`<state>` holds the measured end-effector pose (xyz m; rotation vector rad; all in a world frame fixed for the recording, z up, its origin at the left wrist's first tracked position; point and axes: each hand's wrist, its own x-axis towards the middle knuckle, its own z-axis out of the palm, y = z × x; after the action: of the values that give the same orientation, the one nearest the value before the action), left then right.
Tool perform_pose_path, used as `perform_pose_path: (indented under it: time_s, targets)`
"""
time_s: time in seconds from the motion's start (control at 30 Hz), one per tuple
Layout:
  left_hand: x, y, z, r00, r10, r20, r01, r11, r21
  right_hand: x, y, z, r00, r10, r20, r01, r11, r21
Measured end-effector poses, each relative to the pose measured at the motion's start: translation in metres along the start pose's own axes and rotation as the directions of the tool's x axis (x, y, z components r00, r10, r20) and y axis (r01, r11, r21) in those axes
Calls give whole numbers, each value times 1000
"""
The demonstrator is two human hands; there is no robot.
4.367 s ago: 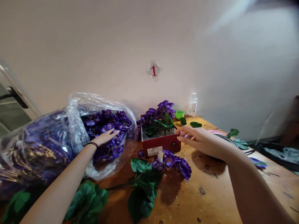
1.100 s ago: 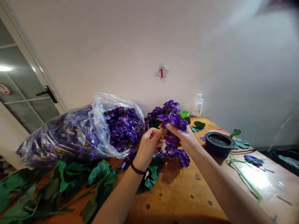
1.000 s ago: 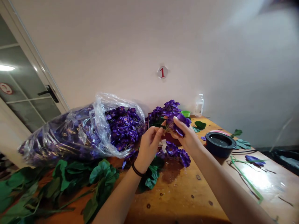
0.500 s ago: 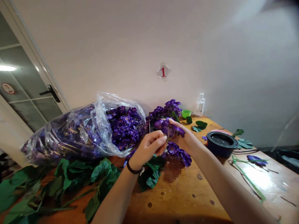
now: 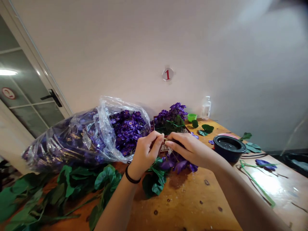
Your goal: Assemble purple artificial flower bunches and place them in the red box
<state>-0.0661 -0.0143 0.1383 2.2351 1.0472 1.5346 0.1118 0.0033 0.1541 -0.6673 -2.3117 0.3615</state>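
My left hand (image 5: 145, 150) and my right hand (image 5: 190, 149) meet over the front of a red box (image 5: 166, 148). Between their fingertips is a small pale stem end (image 5: 165, 140) of an artificial flower, pinched by both hands. The purple flower head is not clearly visible and may be hidden behind my fingers. Below my hands, purple silk flowers (image 5: 179, 166) lie among green leaves (image 5: 155, 183) on the wooden table (image 5: 183, 199). My left wrist wears a black band (image 5: 131, 178).
A large clear plastic bag (image 5: 84, 138) full of purple flowers lies to the left, with long leafy stems (image 5: 64, 189) in front. To the right stand a black round bowl (image 5: 229, 148), a green cup (image 5: 192, 117) and a clear bottle (image 5: 206, 108).
My hands have lowered and come closer together. The purple flower head visible earlier between them no longer shows clearly, and both hands now pinch the small stem end.
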Motion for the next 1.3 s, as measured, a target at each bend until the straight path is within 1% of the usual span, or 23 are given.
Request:
perform_pose_path:
  time_s: [0.1, 0.2, 0.3, 0.4, 0.47, 0.53, 0.6, 0.67, 0.77, 0.87, 0.97, 1.03, 1.07, 1.1, 1.17, 1.2, 1.23, 1.27, 1.3]
  targets:
    - [0, 0, -7, 990, 78, 118, -83, 996, 43, -1, -2, -3, 996, 1, 92, -14, 990, 143]
    - [0, -1, -8, 967, 122, 224, -139, 989, 59, -3, -3, -6, 989, 31, 143, -63, 972, 225]
    - [0, -4, -7, 948, 166, 270, -194, 978, 79, -5, -4, -8, 985, 70, 157, -120, 934, 335]
    - [1, -5, -5, 916, 243, 320, -295, 947, 126, -5, -3, -9, 978, 80, 195, -163, 874, 457]
    - [0, -3, -4, 893, 298, 336, -367, 916, 161, -5, -1, -10, 968, 64, 244, -186, 835, 518]
    - [-3, 1, -2, 882, 341, 326, -405, 901, 155, -5, 0, -12, 949, 18, 315, -206, 791, 576]
    - [-6, 8, 0, 887, 363, 284, -405, 909, 102, -6, 1, -11, 925, -61, 374, -210, 740, 639]
    - [-11, 14, 3, 904, 353, 241, -366, 931, 12, -6, 1, -9, 911, -153, 382, -179, 688, 703]
    - [-17, 20, 10, 943, 291, 158, -268, 951, -152, -7, 0, -3, 908, -268, 322, -93, 620, 779]
    - [-23, 24, 20, 976, 202, 80, -169, 937, -305, -6, 2, 0, 921, -301, 246, -32, 573, 819]
    - [-26, 29, 30, 997, 62, 40, -39, 903, -428, -5, 5, 2, 929, -318, 189, 35, 585, 810]
    - [-24, 32, 32, 996, -87, -4, 69, 823, -564, -5, 5, 6, 918, -360, 166, 96, 607, 789]
    - [-20, 32, 31, 986, -163, -29, 108, 766, -633, -5, 4, 9, 904, -399, 154, 137, 611, 779]
    - [-16, 32, 29, 970, -238, -55, 131, 697, -705, -5, 1, 13, 878, -457, 144, 188, 604, 774]
    - [-6, 29, 23, 938, -336, -86, 142, 597, -790, -6, -9, 21, 792, -593, 145, 283, 567, 773]
    - [-1, 27, 20, 924, -374, -77, 152, 545, -825, -7, -14, 23, 743, -649, 167, 306, 551, 776]
    - [2, 24, 17, 918, -393, -50, 174, 513, -841, -7, -19, 23, 713, -671, 202, 304, 556, 774]
    - [4, 22, 16, 921, -390, -14, 200, 501, -842, -8, -23, 20, 712, -656, 250, 276, 590, 759]
    - [5, 21, 16, 929, -369, 16, 220, 519, -826, -9, -25, 14, 740, -603, 297, 231, 643, 730]
